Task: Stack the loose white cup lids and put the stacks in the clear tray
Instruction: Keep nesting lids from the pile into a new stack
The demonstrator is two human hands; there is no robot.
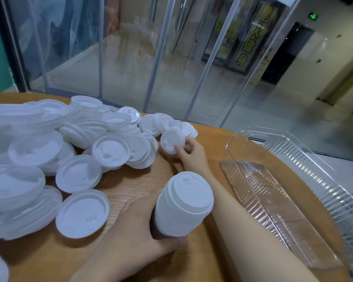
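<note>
My left hand point(139, 226) grips a tall stack of white cup lids point(181, 204) near the table's front, tilted with its top facing up and right. Farther back, my right hand point(189, 152) pinches a single white lid point(172, 141) at the right edge of the loose lid pile point(73, 151). The pile of several white lids covers the left half of the table. The clear tray point(306, 165) lies to the right of my right forearm, with no lids in it.
The wooden table point(130, 180) has a curved far edge. Behind it hang clear plastic strip curtains point(161, 58) over a tiled hallway. Bare wood shows between the pile and the tray.
</note>
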